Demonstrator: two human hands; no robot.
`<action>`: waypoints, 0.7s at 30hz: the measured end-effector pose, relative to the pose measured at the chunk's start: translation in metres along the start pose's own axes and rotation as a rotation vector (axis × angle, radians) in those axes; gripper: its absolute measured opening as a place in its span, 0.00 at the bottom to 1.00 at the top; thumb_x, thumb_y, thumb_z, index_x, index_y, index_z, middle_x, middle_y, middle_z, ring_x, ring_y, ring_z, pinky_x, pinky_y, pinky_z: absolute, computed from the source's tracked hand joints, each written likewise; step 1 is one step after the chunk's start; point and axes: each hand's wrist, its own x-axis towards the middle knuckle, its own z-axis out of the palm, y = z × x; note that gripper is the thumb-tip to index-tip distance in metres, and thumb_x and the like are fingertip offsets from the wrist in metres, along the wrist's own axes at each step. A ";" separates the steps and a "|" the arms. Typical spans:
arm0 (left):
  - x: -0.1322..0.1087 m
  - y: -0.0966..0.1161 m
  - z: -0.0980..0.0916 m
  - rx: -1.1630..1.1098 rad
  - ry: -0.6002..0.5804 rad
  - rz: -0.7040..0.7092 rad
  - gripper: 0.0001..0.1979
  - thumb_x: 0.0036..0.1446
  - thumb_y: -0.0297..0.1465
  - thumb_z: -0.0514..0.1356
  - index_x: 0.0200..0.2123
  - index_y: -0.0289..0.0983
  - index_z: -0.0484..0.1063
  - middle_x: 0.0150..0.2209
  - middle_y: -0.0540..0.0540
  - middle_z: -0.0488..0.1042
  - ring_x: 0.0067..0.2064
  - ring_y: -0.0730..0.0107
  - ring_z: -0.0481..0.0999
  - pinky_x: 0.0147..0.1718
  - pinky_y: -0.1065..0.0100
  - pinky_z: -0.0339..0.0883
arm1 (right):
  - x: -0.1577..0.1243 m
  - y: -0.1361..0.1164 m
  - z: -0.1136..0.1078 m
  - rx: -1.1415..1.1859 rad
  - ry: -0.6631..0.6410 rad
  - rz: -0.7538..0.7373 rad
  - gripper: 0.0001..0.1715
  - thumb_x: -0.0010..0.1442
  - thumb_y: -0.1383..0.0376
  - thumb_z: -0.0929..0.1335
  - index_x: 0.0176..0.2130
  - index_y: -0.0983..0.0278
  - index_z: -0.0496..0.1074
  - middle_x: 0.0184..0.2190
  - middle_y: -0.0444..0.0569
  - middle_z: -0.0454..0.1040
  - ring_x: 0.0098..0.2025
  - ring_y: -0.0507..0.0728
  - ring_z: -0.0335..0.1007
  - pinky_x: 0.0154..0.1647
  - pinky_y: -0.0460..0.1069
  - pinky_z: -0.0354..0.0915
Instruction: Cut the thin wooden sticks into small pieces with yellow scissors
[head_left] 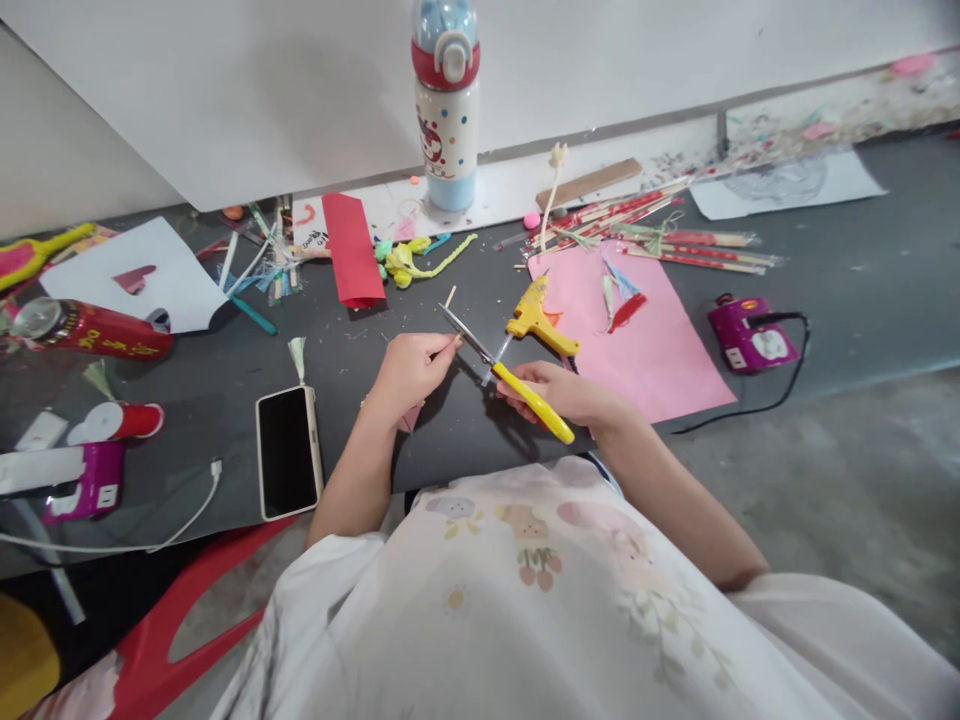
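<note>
My right hand (564, 392) is closed round the yellow handles of a pair of scissors (501, 373), whose blades point up and left. My left hand (409, 368) is closed in a pinch on a thin wooden stick (450, 297) that rises just past the blade tips; a bit of pink paper (409, 417) shows under that hand. Both hands hover over the dark table mat (217, 390), near its front edge. A yellow glue gun (537, 317) lies just beyond the scissors on a pink paper sheet (645, 345).
A phone (288, 451) lies left of my left hand. A dotted water bottle (446, 105) stands at the back. Red folded paper (351, 250), a bundle of sticks (660, 235), a purple device (750, 338) with cable, red cans (97, 330) and a white cutout sheet (139, 272) lie around.
</note>
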 end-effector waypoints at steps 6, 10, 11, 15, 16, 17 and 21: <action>0.002 0.000 0.000 -0.029 -0.053 -0.009 0.22 0.59 0.41 0.50 0.19 0.34 0.66 0.17 0.53 0.54 0.22 0.78 0.54 0.21 0.73 0.46 | 0.001 0.005 0.000 -0.001 -0.002 -0.009 0.22 0.48 0.48 0.69 0.22 0.63 0.61 0.17 0.41 0.60 0.18 0.48 0.54 0.18 0.46 0.49; 0.003 -0.001 0.002 -0.070 -0.058 -0.004 0.22 0.59 0.42 0.51 0.19 0.34 0.67 0.17 0.53 0.58 0.22 0.78 0.56 0.21 0.74 0.47 | 0.004 0.009 0.002 0.006 0.009 -0.005 0.24 0.50 0.46 0.66 0.23 0.63 0.60 0.17 0.41 0.59 0.18 0.48 0.53 0.18 0.46 0.49; 0.003 -0.001 0.002 -0.083 -0.056 0.014 0.22 0.59 0.42 0.51 0.19 0.34 0.67 0.17 0.53 0.58 0.22 0.78 0.56 0.21 0.74 0.48 | 0.005 0.010 0.002 -0.015 0.017 -0.014 0.24 0.51 0.46 0.65 0.23 0.63 0.61 0.17 0.42 0.59 0.18 0.49 0.54 0.18 0.47 0.50; 0.002 0.001 0.001 -0.090 -0.063 0.134 0.20 0.59 0.39 0.51 0.20 0.35 0.69 0.16 0.52 0.63 0.21 0.77 0.59 0.23 0.73 0.53 | 0.004 0.008 0.005 -0.243 0.107 -0.131 0.22 0.54 0.46 0.61 0.26 0.63 0.62 0.19 0.42 0.61 0.22 0.50 0.55 0.21 0.46 0.50; 0.002 0.001 0.001 -0.085 -0.056 0.163 0.19 0.59 0.38 0.51 0.21 0.35 0.70 0.17 0.51 0.64 0.21 0.77 0.61 0.24 0.73 0.54 | 0.003 0.006 0.007 -0.321 0.145 -0.158 0.22 0.54 0.47 0.62 0.26 0.63 0.62 0.20 0.42 0.62 0.22 0.50 0.55 0.21 0.46 0.50; 0.001 0.001 0.000 -0.081 -0.047 0.188 0.19 0.59 0.38 0.51 0.21 0.35 0.70 0.17 0.50 0.65 0.22 0.77 0.62 0.25 0.73 0.56 | 0.002 0.004 0.008 -0.395 0.184 -0.177 0.22 0.53 0.47 0.63 0.26 0.63 0.61 0.20 0.42 0.62 0.23 0.49 0.55 0.22 0.46 0.49; 0.001 0.000 -0.001 -0.053 -0.010 0.240 0.20 0.59 0.36 0.52 0.17 0.35 0.66 0.18 0.49 0.67 0.22 0.77 0.63 0.25 0.73 0.57 | -0.005 -0.003 0.012 -0.570 0.317 -0.193 0.20 0.51 0.49 0.65 0.26 0.62 0.59 0.21 0.42 0.65 0.23 0.49 0.55 0.24 0.47 0.49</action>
